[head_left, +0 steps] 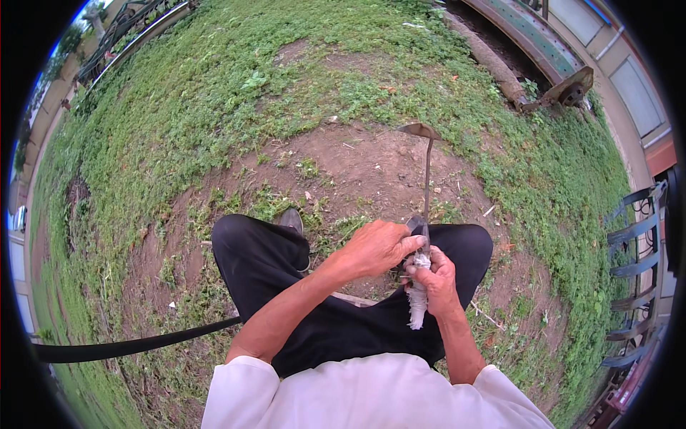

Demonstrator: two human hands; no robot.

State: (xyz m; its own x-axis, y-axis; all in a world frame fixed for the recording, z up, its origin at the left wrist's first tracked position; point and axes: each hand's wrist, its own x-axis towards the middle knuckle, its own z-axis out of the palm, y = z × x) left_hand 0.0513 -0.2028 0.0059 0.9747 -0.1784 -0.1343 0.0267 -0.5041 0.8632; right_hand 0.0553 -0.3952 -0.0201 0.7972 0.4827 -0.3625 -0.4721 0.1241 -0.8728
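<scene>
A hand hoe points away from me, its thin metal shaft ending in a flat blade over the bare soil. Its handle is bound in ragged whitish wrapping, with a dark upper part. My left hand is closed at the top of the handle, thumb pressed on it near the shaft. My right hand grips the wrapped part just below, fingers curled round it. Both hands are between my bent legs in dark trousers.
Low weeds surround the patch of soil. A long rusty metal frame lies at top right, a slatted metal implement at right, machinery at top left. A black strap or hose runs leftward from beside my leg.
</scene>
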